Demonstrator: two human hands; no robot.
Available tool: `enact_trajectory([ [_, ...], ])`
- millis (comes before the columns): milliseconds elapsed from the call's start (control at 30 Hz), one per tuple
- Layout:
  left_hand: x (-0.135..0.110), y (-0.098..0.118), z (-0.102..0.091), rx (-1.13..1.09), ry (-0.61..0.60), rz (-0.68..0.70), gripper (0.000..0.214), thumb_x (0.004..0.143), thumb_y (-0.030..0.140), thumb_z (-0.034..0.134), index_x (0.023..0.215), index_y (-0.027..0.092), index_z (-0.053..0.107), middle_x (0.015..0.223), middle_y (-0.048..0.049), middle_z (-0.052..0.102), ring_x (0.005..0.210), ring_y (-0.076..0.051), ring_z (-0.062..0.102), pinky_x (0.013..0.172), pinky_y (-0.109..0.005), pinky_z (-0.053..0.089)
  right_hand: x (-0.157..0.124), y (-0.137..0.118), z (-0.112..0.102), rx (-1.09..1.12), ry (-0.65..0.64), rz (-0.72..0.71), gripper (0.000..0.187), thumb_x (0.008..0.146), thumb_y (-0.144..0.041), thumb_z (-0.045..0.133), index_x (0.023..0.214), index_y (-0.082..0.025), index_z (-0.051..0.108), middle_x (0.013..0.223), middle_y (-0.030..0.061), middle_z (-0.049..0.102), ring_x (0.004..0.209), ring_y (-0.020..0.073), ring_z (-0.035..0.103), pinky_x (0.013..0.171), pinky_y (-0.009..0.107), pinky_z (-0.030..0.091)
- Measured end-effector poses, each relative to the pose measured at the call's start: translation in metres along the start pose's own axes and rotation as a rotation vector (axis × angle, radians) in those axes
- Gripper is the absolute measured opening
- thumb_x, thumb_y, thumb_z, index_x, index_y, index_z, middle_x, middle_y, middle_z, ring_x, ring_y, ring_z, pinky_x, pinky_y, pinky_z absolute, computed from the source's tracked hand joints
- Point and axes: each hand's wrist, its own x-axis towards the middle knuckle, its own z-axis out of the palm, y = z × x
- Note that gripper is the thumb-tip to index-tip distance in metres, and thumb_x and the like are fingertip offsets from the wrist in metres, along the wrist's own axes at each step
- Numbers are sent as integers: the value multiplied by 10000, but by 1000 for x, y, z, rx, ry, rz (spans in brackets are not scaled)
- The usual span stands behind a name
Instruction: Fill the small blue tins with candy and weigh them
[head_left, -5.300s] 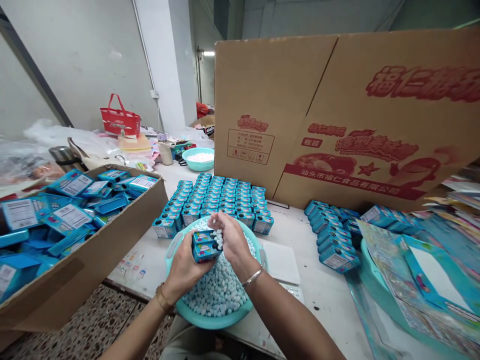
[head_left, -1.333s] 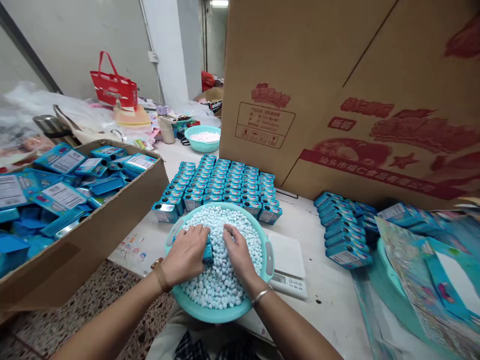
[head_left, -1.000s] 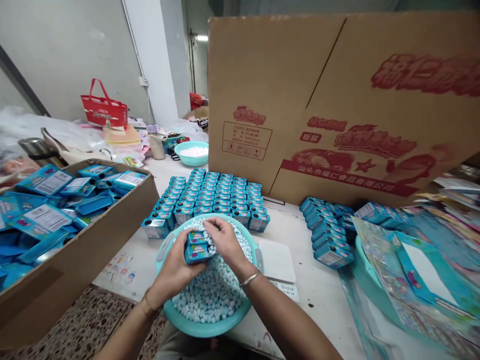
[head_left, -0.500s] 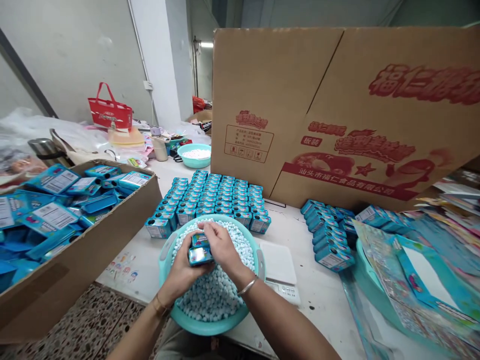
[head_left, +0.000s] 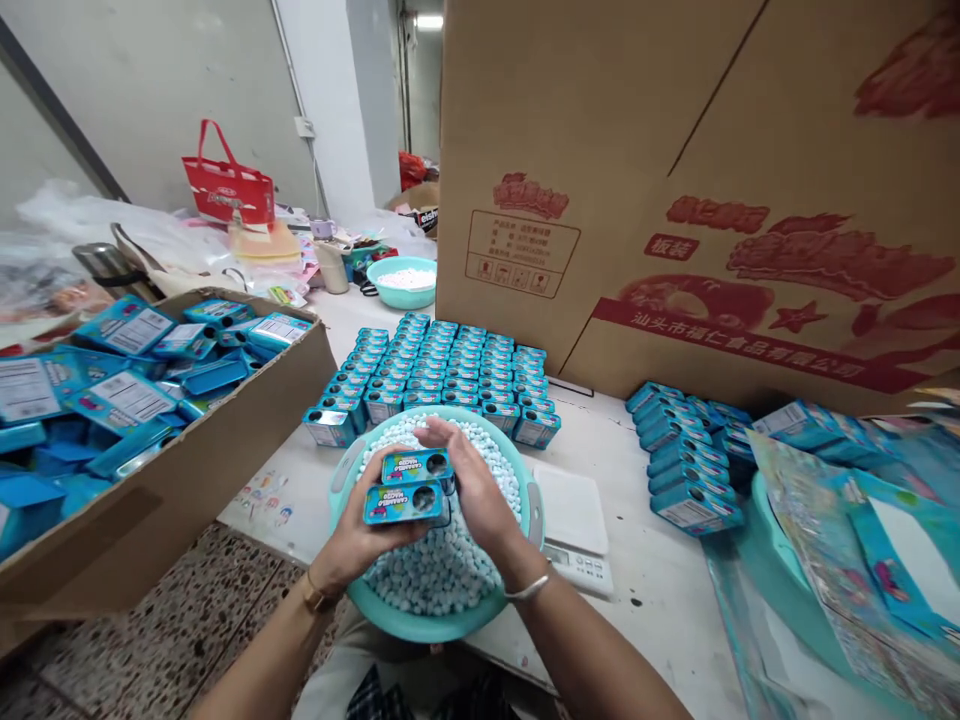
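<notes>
Two small blue candy boxes, a nearer one and a farther one, are gripped side by side in my left hand. Their printed ends face up, each with a dark round hole at the right. My right hand is open, fingers stretched out and together, its palm beside the boxes' right end. Whether it touches them I cannot tell. Both hands are above a turquoise basin full of small pale-blue round candies.
Rows of upright candy boxes stand behind the basin. A carton of blue boxes is at left, a white scale at right. More boxes stand farther right. A large cardboard box blocks the back.
My right hand has gone from bent fingers over the boxes to straight fingers at their right side. The boxes' printed ends have turned up into view. The camera view has tilted down.
</notes>
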Motion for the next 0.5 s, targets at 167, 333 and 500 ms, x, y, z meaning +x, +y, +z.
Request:
enact_trajectory([
  [167, -5, 24, -2, 18, -148, 62, 839, 613, 304, 839, 1356, 230, 456, 1397, -114, 500, 1309, -352, 466, 1106, -467, 398, -33, -33, -44, -412, -216, -100, 509, 824, -372, 677, 1318, -345, 560, 1380, 27, 552, 1310, 284, 458, 1122, 451, 308],
  [333, 7, 39, 21, 6, -354, 70, 916, 634, 331, 826, 1447, 257, 410, 1428, -100, 502, 1341, -364, 436, 1145, -530, 328, -53, -50, -72, -530, -172, -158, 418, 822, -293, 676, 1235, -335, 625, 1239, 41, 644, 1178, 291, 560, 1041, 434, 401],
  [500, 15, 17, 36, 55, -62, -10, 585, 670, 339, 806, 1221, 248, 632, 1280, -69, 629, 1260, -348, 522, 1119, -520, 373, -66, -42, -139, -530, 170, -130, 350, 838, -306, 648, 1183, -260, 607, 1114, 53, 660, 1022, 247, 604, 926, 368, 460],
])
